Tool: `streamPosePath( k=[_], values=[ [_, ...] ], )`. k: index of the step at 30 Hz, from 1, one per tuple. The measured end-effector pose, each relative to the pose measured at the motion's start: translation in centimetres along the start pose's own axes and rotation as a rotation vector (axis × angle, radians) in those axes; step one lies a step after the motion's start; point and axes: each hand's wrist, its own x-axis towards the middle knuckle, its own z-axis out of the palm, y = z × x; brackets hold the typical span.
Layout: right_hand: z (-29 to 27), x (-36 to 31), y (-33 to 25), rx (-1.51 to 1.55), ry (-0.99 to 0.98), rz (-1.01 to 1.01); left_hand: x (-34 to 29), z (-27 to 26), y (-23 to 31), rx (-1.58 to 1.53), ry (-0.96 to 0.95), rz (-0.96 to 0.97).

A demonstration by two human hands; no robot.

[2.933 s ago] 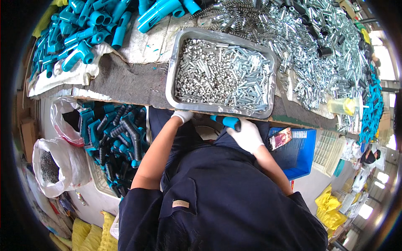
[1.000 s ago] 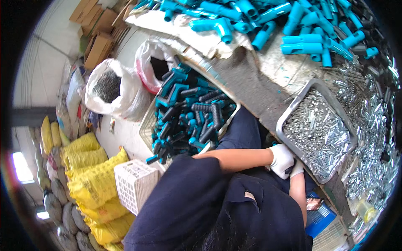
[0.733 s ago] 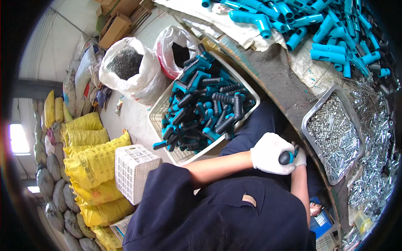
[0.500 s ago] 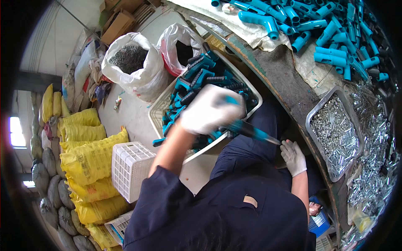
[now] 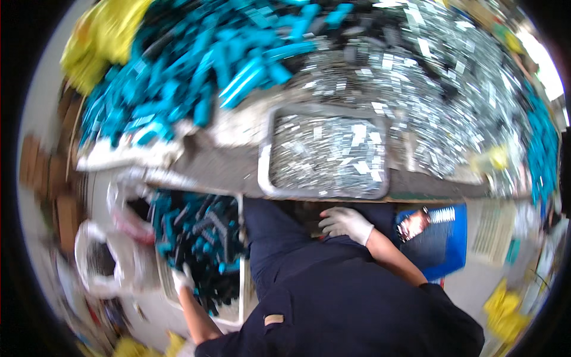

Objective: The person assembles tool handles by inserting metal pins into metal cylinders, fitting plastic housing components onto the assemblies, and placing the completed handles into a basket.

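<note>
My left hand (image 5: 183, 277), in a white glove, is at the near left side of a pale plastic crate (image 5: 242, 262). Teal-and-black handle-shaped plastic parts (image 5: 208, 229) fill this crate. Motion smears the left fingers, so whether they grip the rim or a part cannot be made out. My right hand (image 5: 348, 224), also gloved in white, rests by my thigh just below the bench edge. Its fingers are spread and nothing shows in them. Beyond it on the bench stands a metal tray (image 5: 266, 157) of small shiny metal pieces (image 5: 327, 152).
Loose teal plastic housings (image 5: 196, 65) lie heaped on the bench (image 5: 220, 169), with a spread of metal pieces (image 5: 440, 113) to their right. A blue bin (image 5: 458, 238) stands at my right. White sacks (image 5: 128, 268) stand left of the crate.
My view has swung right toward the bench. The left hand was holding a teal-and-black part with a thin metal tip over my lap; now it is down at the crate and that part no longer shows.
</note>
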Motion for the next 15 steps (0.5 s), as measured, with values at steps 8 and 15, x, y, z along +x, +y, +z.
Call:
streamPosePath(
  k=[8, 15],
  values=[
    [-1.9, -15.1, -12.4, -0.506, 0.030, -0.421, 1.5, -4.7, 17.3, -0.050, 0.630, 0.261],
    [-5.6, -13.6, -19.5, -0.705, 0.823, -0.811, -5.2, -12.2, 44.0, -0.733, 0.573, 0.984]
  ],
)
